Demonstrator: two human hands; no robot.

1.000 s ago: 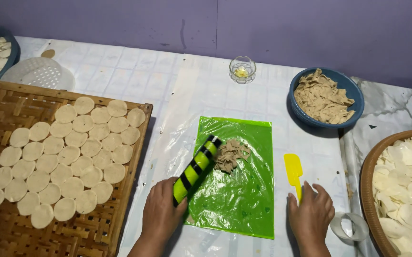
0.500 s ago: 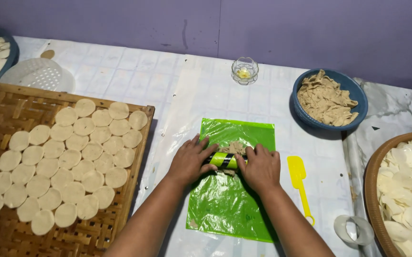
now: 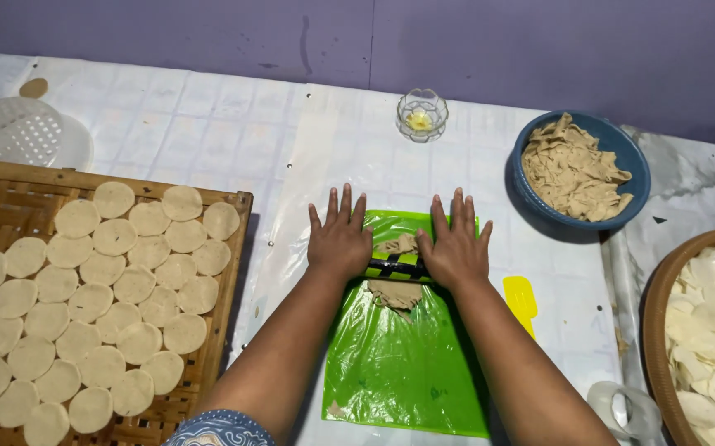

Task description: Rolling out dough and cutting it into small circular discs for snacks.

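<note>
A green-and-black striped rolling pin (image 3: 396, 267) is pressed down on a green plastic sheet (image 3: 399, 363) that is spread on the white table cover (image 3: 233, 140). The left hand (image 3: 340, 239) is laid flat on the left end of the pin, with the fingers stretched out and pointed away from the person. The right hand (image 3: 454, 245) is laid in the same way on the right end. Both hands are open and flat; the pin is not gripped, only pushed under the palms. Only the middle part of the pin is seen between the two hands.

A piece of brown dough (image 3: 394, 291) is found under the pin, and it shows both in front of the pin and behind it, on the upper half of the green sheet.

To the left, a woven bamboo tray (image 3: 10, 186) is covered with many round, pale dough discs (image 3: 114, 285) placed in rows. A white perforated lid (image 3: 19, 132) is seen behind the tray. Near the far edge of the table a small glass cup (image 3: 422, 114) is placed. To the right, a blue bowl (image 3: 634, 169) is filled with brown dough scraps. A yellow scraper (image 3: 522, 301) lies just beside the green sheet on its right side. At the right edge, a round basket (image 3: 659, 314) holds thin white pieces.
</note>
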